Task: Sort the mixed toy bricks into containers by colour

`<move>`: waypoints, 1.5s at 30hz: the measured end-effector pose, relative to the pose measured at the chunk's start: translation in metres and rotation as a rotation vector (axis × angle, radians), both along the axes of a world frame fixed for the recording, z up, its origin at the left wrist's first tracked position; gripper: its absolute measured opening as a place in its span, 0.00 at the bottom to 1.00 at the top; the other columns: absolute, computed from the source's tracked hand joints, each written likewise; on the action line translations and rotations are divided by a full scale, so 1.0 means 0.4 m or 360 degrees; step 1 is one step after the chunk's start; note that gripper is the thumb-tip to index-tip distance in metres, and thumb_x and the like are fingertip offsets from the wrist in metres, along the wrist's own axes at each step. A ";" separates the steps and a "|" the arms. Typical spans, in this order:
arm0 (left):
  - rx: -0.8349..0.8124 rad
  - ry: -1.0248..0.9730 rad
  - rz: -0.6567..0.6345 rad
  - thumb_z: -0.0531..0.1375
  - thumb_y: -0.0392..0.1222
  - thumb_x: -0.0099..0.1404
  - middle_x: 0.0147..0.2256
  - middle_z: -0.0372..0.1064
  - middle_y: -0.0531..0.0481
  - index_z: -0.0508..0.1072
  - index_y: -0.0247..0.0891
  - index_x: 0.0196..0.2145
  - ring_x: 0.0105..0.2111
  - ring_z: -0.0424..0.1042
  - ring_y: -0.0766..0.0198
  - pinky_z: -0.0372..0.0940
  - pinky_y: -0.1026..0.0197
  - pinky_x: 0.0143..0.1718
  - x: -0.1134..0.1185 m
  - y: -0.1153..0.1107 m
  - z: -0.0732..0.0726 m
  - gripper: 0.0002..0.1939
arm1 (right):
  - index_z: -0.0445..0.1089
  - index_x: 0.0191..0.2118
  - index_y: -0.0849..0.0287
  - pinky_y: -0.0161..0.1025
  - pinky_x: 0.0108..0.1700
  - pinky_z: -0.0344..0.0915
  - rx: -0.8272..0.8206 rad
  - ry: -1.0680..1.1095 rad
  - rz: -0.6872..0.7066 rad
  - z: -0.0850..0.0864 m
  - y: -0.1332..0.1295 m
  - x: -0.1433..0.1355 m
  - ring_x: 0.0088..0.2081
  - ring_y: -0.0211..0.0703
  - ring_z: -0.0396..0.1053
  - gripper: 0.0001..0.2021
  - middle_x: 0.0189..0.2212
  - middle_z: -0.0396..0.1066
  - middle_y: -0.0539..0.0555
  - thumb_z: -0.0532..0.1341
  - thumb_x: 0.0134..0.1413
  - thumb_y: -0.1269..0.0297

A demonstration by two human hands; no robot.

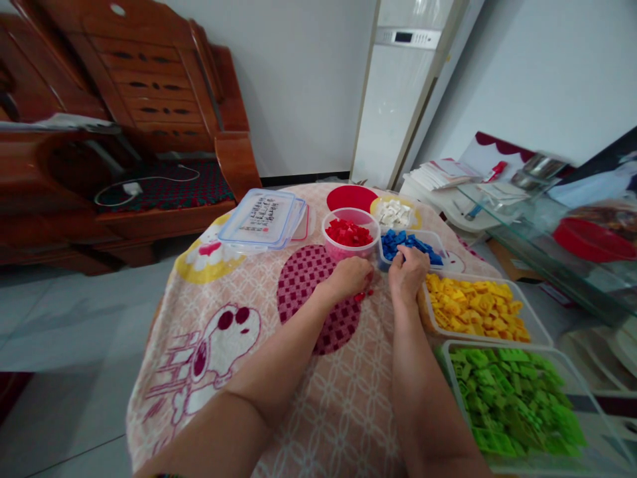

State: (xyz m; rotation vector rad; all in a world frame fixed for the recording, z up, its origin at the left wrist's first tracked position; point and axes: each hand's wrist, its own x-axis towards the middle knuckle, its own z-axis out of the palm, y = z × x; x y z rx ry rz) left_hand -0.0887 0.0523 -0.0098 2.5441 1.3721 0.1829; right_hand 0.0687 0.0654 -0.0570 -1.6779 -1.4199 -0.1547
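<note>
My left hand (pixel 351 276) is just in front of a round clear tub (pixel 352 251) of red toy bricks (pixel 349 232). Its fingers are curled down, and whatever they hold is hidden. A few loose red bricks (pixel 360 297) lie on the tablecloth beside its fingertips. At the front edge of a clear box (pixel 438 240) of blue toy bricks (pixel 405 243) is my right hand (pixel 409 268). Thumb and fingers come together over the blue bricks there; anything between them cannot be made out.
To the right stand boxes of yellow bricks (pixel 475 307) and green bricks (pixel 512 398). White pieces (pixel 395 214) lie behind the blue box, near a red round lid (pixel 350 198). Stacked clear lids (pixel 261 219) rest at the back left. A glass shelf (pixel 537 239) flanks the patterned tablecloth (pixel 318 405).
</note>
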 end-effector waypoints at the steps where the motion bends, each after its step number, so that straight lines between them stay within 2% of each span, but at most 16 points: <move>1: 0.0018 -0.0091 -0.0002 0.58 0.33 0.66 0.39 0.80 0.39 0.83 0.35 0.39 0.43 0.79 0.51 0.72 0.55 0.44 -0.001 0.000 0.006 0.12 | 0.78 0.41 0.61 0.59 0.63 0.53 0.0001 0.0007 0.0005 0.000 -0.001 0.000 0.50 0.58 0.70 0.16 0.41 0.79 0.65 0.53 0.57 0.69; 5: 0.0199 -0.0703 0.0046 0.61 0.33 0.65 0.37 0.80 0.45 0.81 0.35 0.37 0.38 0.78 0.59 0.69 0.61 0.43 -0.020 0.006 0.039 0.07 | 0.79 0.41 0.61 0.60 0.63 0.53 0.0015 0.0008 0.0008 0.002 -0.003 -0.002 0.51 0.59 0.69 0.16 0.41 0.78 0.66 0.52 0.58 0.69; 9: 0.0409 -0.1120 0.0379 0.61 0.32 0.64 0.34 0.79 0.47 0.80 0.34 0.36 0.34 0.76 0.62 0.68 0.62 0.41 -0.069 0.025 0.056 0.06 | 0.79 0.40 0.61 0.60 0.63 0.53 0.0017 -0.0009 0.0005 0.004 -0.002 -0.003 0.49 0.58 0.70 0.15 0.39 0.79 0.65 0.53 0.58 0.69; 12: 0.0468 -0.1178 0.0591 0.62 0.33 0.63 0.34 0.79 0.47 0.80 0.35 0.36 0.34 0.75 0.62 0.68 0.62 0.40 -0.102 0.044 0.047 0.06 | 0.79 0.39 0.61 0.60 0.63 0.54 0.0022 -0.0014 0.0001 0.002 0.000 -0.002 0.49 0.58 0.71 0.15 0.39 0.79 0.65 0.54 0.57 0.70; 14: 0.0484 -0.1159 0.0657 0.63 0.34 0.63 0.34 0.79 0.46 0.80 0.35 0.36 0.34 0.75 0.62 0.68 0.61 0.41 -0.113 0.052 0.038 0.05 | 0.79 0.39 0.61 0.60 0.62 0.54 0.0020 -0.0021 -0.0001 0.000 0.001 -0.001 0.49 0.58 0.70 0.15 0.39 0.79 0.66 0.54 0.57 0.70; 18: 0.0487 -0.1044 0.0656 0.63 0.34 0.63 0.37 0.80 0.45 0.81 0.36 0.37 0.36 0.75 0.61 0.68 0.60 0.43 -0.112 0.057 0.025 0.07 | 0.79 0.39 0.61 0.59 0.62 0.54 0.0011 -0.0040 0.0002 -0.003 0.002 0.001 0.49 0.58 0.70 0.15 0.40 0.79 0.66 0.54 0.57 0.70; 21: 0.0488 -0.0989 0.0674 0.63 0.34 0.63 0.39 0.80 0.45 0.82 0.37 0.39 0.36 0.75 0.60 0.69 0.59 0.44 -0.107 0.053 0.029 0.08 | 0.79 0.39 0.61 0.58 0.61 0.54 0.0013 -0.0055 0.0003 -0.003 0.002 0.002 0.47 0.58 0.70 0.15 0.39 0.79 0.65 0.54 0.56 0.69; 24: 0.0467 -0.1016 0.0593 0.63 0.34 0.63 0.37 0.80 0.45 0.82 0.36 0.39 0.35 0.75 0.62 0.69 0.60 0.43 -0.102 0.045 0.044 0.08 | 0.78 0.39 0.60 0.58 0.61 0.55 0.0021 -0.0070 0.0006 -0.002 0.001 0.001 0.47 0.58 0.70 0.15 0.39 0.79 0.65 0.53 0.57 0.70; 29: 0.0396 -0.1029 0.0276 0.62 0.32 0.64 0.34 0.79 0.46 0.82 0.34 0.35 0.33 0.74 0.64 0.67 0.63 0.40 -0.069 0.020 0.066 0.07 | 0.78 0.39 0.61 0.58 0.61 0.55 0.0014 -0.0072 0.0009 0.001 -0.001 -0.001 0.48 0.57 0.70 0.16 0.39 0.78 0.65 0.52 0.58 0.70; 36: 0.0118 -0.0464 -0.0054 0.61 0.31 0.62 0.35 0.81 0.46 0.83 0.37 0.36 0.36 0.77 0.59 0.68 0.62 0.39 -0.003 -0.003 0.032 0.10 | 0.78 0.39 0.60 0.57 0.62 0.53 -0.0012 -0.0026 -0.0003 0.003 -0.004 -0.005 0.49 0.57 0.70 0.16 0.40 0.79 0.65 0.52 0.59 0.69; 41: 0.0022 -0.0172 -0.0143 0.60 0.32 0.61 0.37 0.81 0.45 0.84 0.41 0.37 0.41 0.79 0.54 0.71 0.59 0.40 0.018 -0.017 0.018 0.13 | 0.78 0.39 0.60 0.56 0.60 0.54 -0.0012 -0.0054 0.0004 0.003 -0.002 -0.002 0.46 0.56 0.70 0.16 0.39 0.78 0.64 0.52 0.58 0.70; 45: -0.0023 -0.0089 -0.0151 0.63 0.33 0.59 0.36 0.81 0.46 0.83 0.42 0.35 0.41 0.79 0.54 0.71 0.61 0.39 0.020 -0.017 0.002 0.10 | 0.78 0.39 0.60 0.55 0.60 0.55 -0.0014 -0.0090 0.0000 0.001 0.002 0.002 0.46 0.55 0.70 0.16 0.38 0.78 0.63 0.52 0.57 0.71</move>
